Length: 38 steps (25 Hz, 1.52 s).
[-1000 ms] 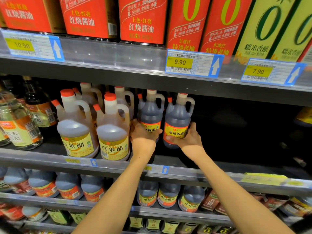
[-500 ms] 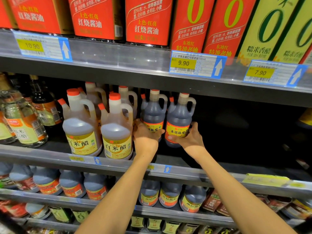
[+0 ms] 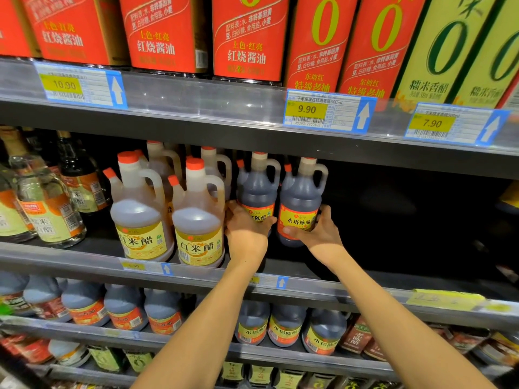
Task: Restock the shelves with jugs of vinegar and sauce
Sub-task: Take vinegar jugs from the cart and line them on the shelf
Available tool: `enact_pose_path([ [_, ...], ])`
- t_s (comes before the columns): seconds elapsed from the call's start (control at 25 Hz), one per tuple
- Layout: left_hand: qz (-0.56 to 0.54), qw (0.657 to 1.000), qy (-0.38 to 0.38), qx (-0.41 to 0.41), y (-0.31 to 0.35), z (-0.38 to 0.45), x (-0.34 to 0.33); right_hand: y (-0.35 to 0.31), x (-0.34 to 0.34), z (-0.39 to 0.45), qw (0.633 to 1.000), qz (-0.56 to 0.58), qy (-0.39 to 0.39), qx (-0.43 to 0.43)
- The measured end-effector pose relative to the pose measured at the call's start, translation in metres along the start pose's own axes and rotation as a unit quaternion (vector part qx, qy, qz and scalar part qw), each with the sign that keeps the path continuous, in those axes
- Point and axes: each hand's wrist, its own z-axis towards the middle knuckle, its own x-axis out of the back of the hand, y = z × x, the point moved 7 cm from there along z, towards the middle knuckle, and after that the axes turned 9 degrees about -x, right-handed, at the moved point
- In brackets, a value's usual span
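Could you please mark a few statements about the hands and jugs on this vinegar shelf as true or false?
1. The left hand holds a dark vinegar jug. True.
2. The right hand rests empty on the shelf edge. False: it grips the second dark jug.
3. Pale vinegar jugs stand to the left of the dark ones. True.
4. The shelf space right of the dark jugs is packed with bottles. False: it looks dark and unfilled.
5. The price tag overhead reads 9.90. True.
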Motion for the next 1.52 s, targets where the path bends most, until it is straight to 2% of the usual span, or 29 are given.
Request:
enact_pose_path([
  [0.4,0.005,0.999,-0.034,0.010,0.002,-0.002,0.001,-0.007,0.000,-0.006,0.999,-0.049,0.001,-0.024],
  [0.64,0.017,0.996,-0.071,-0.044,0.011,-0.022,0.017,-0.026,0.008,-0.031,0.996,-0.082,-0.009,-0.038],
  [0.72,0.033,0.992,-0.115,-0.037,0.010,-0.031,0.018,-0.030,0.013,-0.046,0.995,-0.093,-0.011,-0.033],
  [0.84,0.118,0.969,-0.214,-0.045,0.006,-0.041,0.019,-0.036,0.019,-0.069,0.991,-0.125,-0.034,-0.015],
  [1.04,0.169,0.926,-0.302,-0.152,0.018,-0.071,0.038,-0.039,0.020,-0.105,0.974,-0.207,-0.088,0.026],
  [1.16,0.169,0.924,-0.311,-0.142,0.015,-0.099,0.071,-0.040,0.017,-0.132,0.961,-0.241,-0.118,0.073],
  [1.32,0.288,0.900,-0.286,-0.158,0.001,-0.145,0.135,-0.042,-0.001,-0.172,0.930,-0.289,-0.171,0.149],
  [1.52,0.391,0.885,-0.248,-0.044,-0.057,-0.211,0.250,-0.056,-0.054,-0.236,0.881,-0.313,-0.251,0.250],
])
